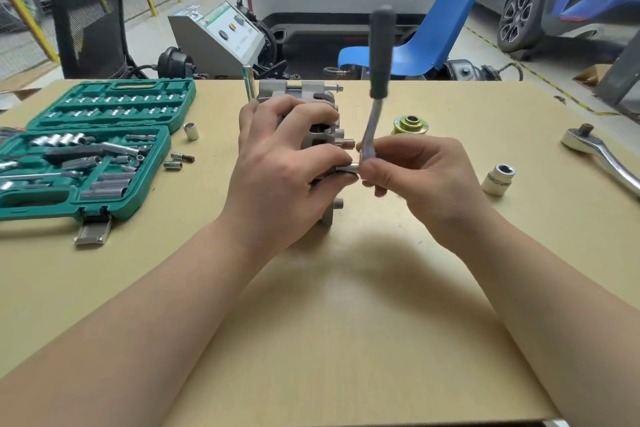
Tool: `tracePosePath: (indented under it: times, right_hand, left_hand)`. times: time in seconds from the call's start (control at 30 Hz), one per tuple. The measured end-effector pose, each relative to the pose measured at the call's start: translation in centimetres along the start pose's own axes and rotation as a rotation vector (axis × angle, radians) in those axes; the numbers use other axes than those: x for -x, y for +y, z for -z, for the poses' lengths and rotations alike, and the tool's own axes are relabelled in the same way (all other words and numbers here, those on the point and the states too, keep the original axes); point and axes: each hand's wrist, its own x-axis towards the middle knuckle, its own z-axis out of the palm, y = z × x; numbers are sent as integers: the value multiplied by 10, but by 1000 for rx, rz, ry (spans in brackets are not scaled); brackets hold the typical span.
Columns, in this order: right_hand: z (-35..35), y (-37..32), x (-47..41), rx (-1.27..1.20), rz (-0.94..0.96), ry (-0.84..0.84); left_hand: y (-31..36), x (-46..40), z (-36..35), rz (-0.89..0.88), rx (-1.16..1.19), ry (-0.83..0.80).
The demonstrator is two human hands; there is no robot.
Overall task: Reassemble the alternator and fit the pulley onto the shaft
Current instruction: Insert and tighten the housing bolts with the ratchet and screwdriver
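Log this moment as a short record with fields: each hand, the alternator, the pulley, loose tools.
left hand: grips the alternator, steadying it on the table
right hand: holds a ratchet at its head, socket against a bolt on the alternator's right side
ratchet handle: points up, blurred
pulley: on the table right of the alternator, not on the shaft
big ratchet: lies at the far right
loose socket: stands right of the right hand
socket case: open, at the left
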Motion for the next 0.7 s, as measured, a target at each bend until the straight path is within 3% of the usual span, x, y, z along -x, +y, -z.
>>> tracePosePath:
  times: [0.13, 0.43, 0.57, 0.63, 0.7]
  right_hand:
    - [2, -1, 7, 131, 150, -7]
    - [-3, 2, -3, 28, -141, 68]
    - [-2, 1, 3, 4, 33, 20]
    - [-2, 1, 7, 141, 180, 0]
    - [-2, 1, 7, 220, 210, 5]
  left_hand:
    - [1, 1, -1, 8, 6, 6]
    - [2, 1, 0, 11, 4, 18]
    - [0, 1, -1, -15, -4, 20]
    - [-1, 2, -1, -12, 0, 16]
    - [-2, 1, -1, -5, 2, 7]
